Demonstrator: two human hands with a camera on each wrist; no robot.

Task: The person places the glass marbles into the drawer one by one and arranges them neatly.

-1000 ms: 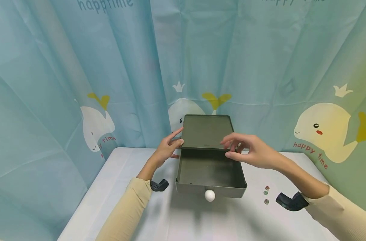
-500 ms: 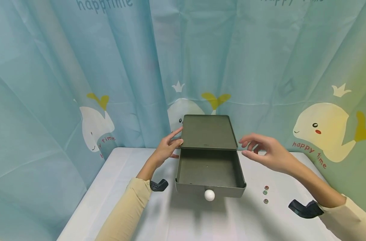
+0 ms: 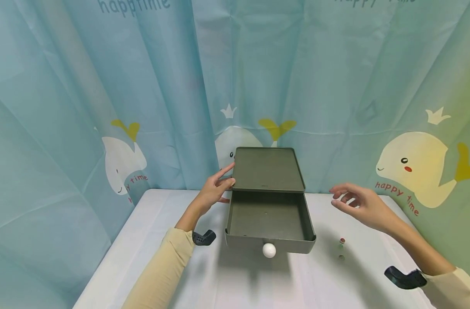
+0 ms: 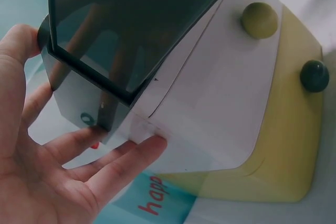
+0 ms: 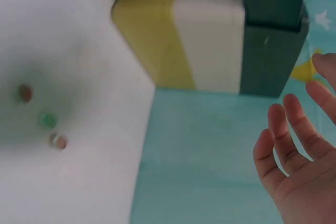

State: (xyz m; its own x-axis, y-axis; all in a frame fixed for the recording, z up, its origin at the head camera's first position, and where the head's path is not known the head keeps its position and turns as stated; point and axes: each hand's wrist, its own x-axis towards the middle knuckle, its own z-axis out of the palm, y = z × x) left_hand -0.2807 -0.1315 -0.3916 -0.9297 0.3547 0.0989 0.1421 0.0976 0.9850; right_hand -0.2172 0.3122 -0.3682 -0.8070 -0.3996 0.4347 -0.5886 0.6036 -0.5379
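A desktop drawer cabinet with a dark green top [image 3: 269,168] stands at the table's middle. Its top drawer [image 3: 254,244], with a white knob [image 3: 269,250], is pulled out; no contents show in the head view. My left hand [image 3: 212,193] rests against the cabinet's left side, fingers spread and fairly straight along the wall in the left wrist view. Off to the right, my right hand [image 3: 364,208] hovers above the table with loosely bent fingers, holding nothing. Below it lie three small round pieces: a red one [image 3: 342,240], a green one [image 3: 341,246] and a greyish one [image 3: 341,257].
Under the green tier are a white drawer [image 4: 220,87] with a yellow-green knob [image 4: 260,20] and a yellow drawer [image 4: 296,108] with a dark green knob [image 4: 314,75]. A whale-print curtain [image 3: 328,86] hangs behind the white table [image 3: 157,214].
My right hand has moved right, from over the cabinet's right edge to above the table near the small round pieces. My left hand and the drawer have stayed in place.
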